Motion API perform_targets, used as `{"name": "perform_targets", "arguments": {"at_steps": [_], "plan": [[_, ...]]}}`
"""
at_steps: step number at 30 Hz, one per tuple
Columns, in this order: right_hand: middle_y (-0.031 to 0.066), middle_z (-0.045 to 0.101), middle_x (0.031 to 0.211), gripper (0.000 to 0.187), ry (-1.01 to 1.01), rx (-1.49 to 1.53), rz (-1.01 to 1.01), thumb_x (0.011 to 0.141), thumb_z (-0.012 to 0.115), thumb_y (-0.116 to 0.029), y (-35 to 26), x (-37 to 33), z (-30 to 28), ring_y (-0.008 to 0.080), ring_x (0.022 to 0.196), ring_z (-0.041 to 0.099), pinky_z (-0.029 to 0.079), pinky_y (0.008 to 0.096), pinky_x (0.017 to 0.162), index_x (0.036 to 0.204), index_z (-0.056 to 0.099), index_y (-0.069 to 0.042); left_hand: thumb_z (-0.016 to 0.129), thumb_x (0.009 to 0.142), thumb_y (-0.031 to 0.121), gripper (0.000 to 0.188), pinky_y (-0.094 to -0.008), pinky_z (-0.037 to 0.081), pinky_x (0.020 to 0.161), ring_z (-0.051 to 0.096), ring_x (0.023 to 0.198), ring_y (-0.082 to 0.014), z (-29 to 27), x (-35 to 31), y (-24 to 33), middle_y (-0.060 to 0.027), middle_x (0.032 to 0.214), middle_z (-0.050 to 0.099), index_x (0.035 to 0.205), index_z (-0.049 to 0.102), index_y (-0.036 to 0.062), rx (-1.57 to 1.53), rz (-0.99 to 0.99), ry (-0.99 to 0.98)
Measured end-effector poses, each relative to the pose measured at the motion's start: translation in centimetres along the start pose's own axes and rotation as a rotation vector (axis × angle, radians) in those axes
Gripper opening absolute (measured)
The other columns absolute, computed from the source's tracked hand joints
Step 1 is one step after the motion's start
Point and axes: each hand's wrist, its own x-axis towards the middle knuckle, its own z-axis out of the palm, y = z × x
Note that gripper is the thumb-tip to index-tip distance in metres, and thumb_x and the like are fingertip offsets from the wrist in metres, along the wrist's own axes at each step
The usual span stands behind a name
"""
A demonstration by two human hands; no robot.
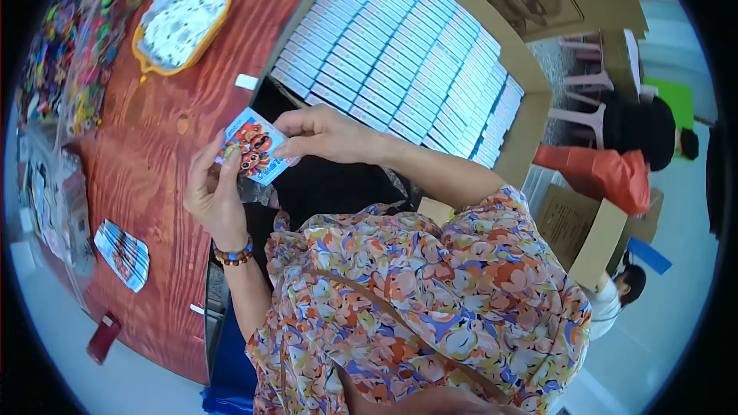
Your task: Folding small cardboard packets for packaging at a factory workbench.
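Head view: note packet (pixel 254 152) clamped between left hand (pixel 213 188) and right hand (pixel 325 135), long axis aslant, over body-side edge of worktop (pixel 146 177).

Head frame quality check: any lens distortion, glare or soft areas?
Head view: fisheye bowing of the reddish wooden table near the rim, black corners; head view: pale glare streaks on the clear plastic bag of multicoloured pieces; head view: flat blue packet with red cartoon figures, held by left hand and right hand, fairly sharp; pale pink plastic stools softer.
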Motion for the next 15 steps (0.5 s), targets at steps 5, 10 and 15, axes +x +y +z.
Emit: {"name": "perform_targets", "arguments": {"at_steps": [5, 10, 15], "plan": [[-0.0012, 0.066, 0.092, 0.021, 0.125, -0.059, 0.063, 0.093, 0.068, -0.016, 2.1, -5.3, -4.1, 0.0056, 0.087, 0.059, 0.048, 0.0228, 0.078, 0.109, 0.067, -0.002, 0.066, 0.087, -0.007, 0.028, -0.0239, 0.049, 0.081, 0.062, 0.094, -0.0116, 6.0, -0.5, -0.1, -0.0091, 0.107, 0.065, 0.115, 0.066, -0.007, -0.036, -0.038, -0.167], [0.0023, 0.068, 0.103, 0.03, 0.353, -0.349, 0.082, 0.093, 0.066, -0.022, -1.5, -13.4, -9.9, 0.0074, 0.091, 0.062, 0.051, 0.0236, 0.076, 0.117, 0.065, -0.005, 0.068, 0.088, 0.0, 0.04, -0.0249, 0.052, 0.082, 0.063, 0.096, -0.0136, 12.7, -1.9, 0.8, -0.01, 0.11, 0.063, 0.128, 0.061, 0.0007, -0.007, -0.042, -0.593], [0.0105, 0.065, 0.077, 0.031, 0.565, -0.899, 0.559, 0.087, 0.064, -0.035, 3.4, -27.0, -19.3, 0.0185, 0.07, 0.06, 0.048, 0.0347, 0.064, 0.094, 0.069, -0.004, 0.069, 0.088, 0.004, 0.051, -0.0308, 0.054, 0.087, 0.066, 0.104, -0.0199, 12.3, -1.8, -2.1, -0.0171, 0.121, 0.063, 0.136, 0.052, 0.0022, 0.104, -0.067, -0.722]]}}
